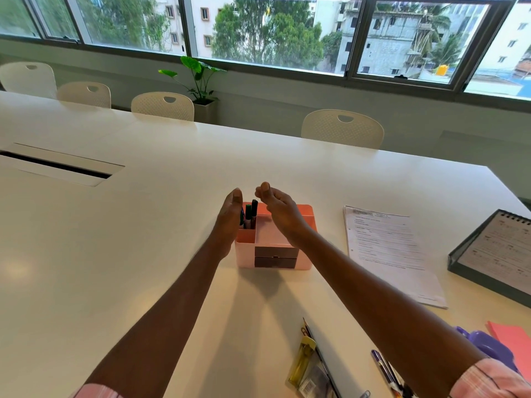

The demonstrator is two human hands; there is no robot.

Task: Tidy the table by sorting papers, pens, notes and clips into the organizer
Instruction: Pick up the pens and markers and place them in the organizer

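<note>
Pink organizer (245, 254), pens (250, 214) standing inside, sits under the loosely cupped right hand (277, 206) and beside the straight-fingered left hand (230, 216), both empty (right forearm half-hides a purple object (488, 344)), papers (385, 248) nearby.

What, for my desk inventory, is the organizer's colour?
Pink organizer, with two dark grey drawer fronts, best seen in the head view.

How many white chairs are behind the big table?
4. Along the far side of the table: the far-left chair, the second chair, the third chair by the plant, and the fourth chair alone farther right. More may be out of view.
</note>
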